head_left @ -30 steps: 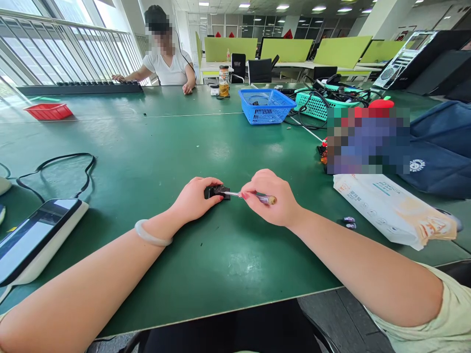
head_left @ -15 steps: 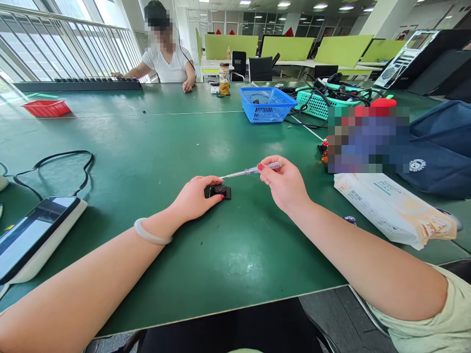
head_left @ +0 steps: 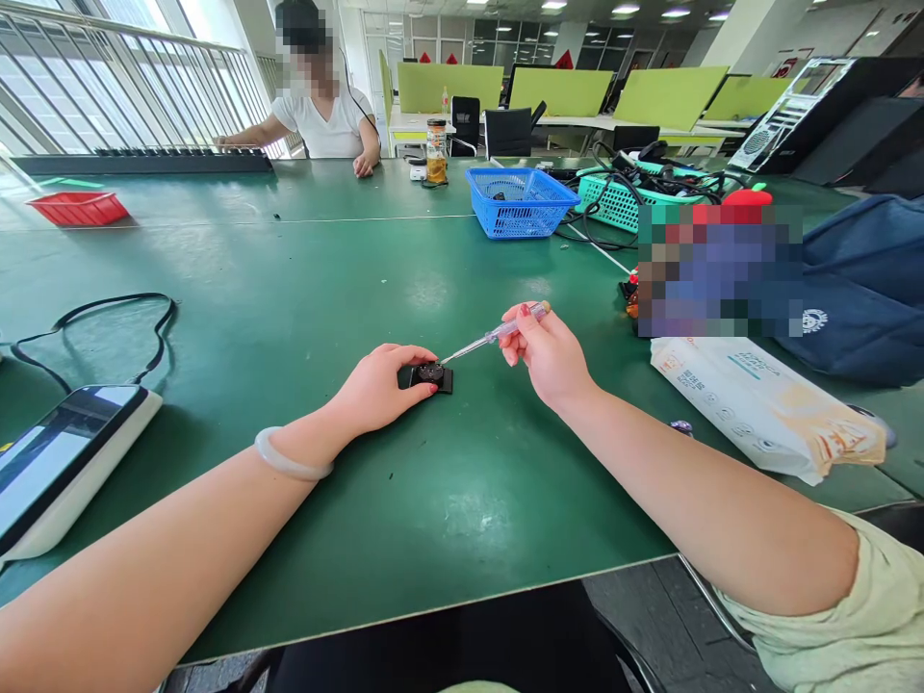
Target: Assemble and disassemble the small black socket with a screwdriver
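Nearest, far to the near left of the blue basket (head_left: 520, 219), a white-cased device (head_left: 68, 448) lies on the green table (head_left: 433, 539); a white packet (head_left: 761, 409) sits to its near right. Now the left hand (head_left: 372, 390), straight on the basket's near side, pinches a small black block (head_left: 431, 373) between thumb and fingers on the tabletop. The right hand (head_left: 552, 356) grips a screwdriver (head_left: 498, 334), its tip at the block, contact unclear. Beyond the basket's left, a person (head_left: 328, 125) sits.
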Demonstrator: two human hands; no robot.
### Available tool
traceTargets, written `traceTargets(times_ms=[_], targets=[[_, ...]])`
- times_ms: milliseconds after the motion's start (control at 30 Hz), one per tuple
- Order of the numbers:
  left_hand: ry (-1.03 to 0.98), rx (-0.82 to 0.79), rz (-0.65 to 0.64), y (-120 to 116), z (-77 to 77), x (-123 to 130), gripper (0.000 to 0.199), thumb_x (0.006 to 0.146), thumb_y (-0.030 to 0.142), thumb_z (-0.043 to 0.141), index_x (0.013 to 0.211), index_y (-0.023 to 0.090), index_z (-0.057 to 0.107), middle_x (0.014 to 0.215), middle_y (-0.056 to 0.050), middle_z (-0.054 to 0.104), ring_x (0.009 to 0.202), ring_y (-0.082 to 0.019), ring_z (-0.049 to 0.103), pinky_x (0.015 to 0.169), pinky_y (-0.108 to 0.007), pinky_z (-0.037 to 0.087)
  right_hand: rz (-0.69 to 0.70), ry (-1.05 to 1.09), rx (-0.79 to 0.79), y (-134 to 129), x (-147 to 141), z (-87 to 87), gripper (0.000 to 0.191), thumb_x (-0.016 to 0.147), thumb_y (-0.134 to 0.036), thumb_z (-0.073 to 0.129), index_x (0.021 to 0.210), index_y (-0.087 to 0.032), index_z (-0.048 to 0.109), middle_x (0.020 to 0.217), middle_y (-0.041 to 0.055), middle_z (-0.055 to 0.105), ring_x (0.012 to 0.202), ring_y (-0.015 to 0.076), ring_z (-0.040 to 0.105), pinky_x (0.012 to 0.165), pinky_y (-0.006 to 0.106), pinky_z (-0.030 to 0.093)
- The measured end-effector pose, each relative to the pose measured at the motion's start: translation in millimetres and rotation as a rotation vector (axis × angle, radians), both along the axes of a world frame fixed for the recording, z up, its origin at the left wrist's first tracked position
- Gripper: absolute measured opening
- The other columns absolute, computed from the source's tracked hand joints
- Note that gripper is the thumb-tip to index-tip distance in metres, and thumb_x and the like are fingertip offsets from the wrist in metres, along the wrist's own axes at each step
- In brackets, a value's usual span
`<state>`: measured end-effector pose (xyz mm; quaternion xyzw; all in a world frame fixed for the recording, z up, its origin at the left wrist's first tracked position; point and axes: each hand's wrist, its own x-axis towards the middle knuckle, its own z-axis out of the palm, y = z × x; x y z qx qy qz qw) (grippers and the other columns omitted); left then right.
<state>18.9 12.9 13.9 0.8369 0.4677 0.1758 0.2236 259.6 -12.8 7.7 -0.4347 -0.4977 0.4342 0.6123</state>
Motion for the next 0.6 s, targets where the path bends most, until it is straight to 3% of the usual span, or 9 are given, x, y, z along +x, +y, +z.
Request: traceTargets(times_ms=[433, 600], targets=[[-0.002, -0.007, -0.003, 1.9, -1.8, -0.7, 0.039, 0.083, 0.044, 0.064, 0.119, 0.03, 0.07, 0.123, -0.002, 0.071, 0.121, -0.028, 0.059, 0.108, -0.044, 0.049, 0.058, -0.172, 0.124, -4.3, 0.2, 3.7, 0.053, 0.081, -0.074, 0.066, 0.085, -0.021, 0.06, 0.069, -0.0027, 0.059, 0.055, 0.0103, 0.051, 0.061, 0.029, 0.046], [-0.008, -0.002, -0.005, 2.0, -1.5, -1.1, 0.038, 0.083, 0.045, 0.065, 0.118, 0.031, 0.071, 0.122, -0.003, 0.071, 0.119, -0.028, 0.061, 0.107, -0.043, 0.05, 0.056, -0.122, 0.075, 1.3, -0.6, 1.8, 0.054, 0.08, -0.075, 0.066, 0.082, -0.022, 0.056, 0.066, -0.0029, 0.06, 0.053, 0.0099, 0.05, 0.055, 0.027, 0.045]])
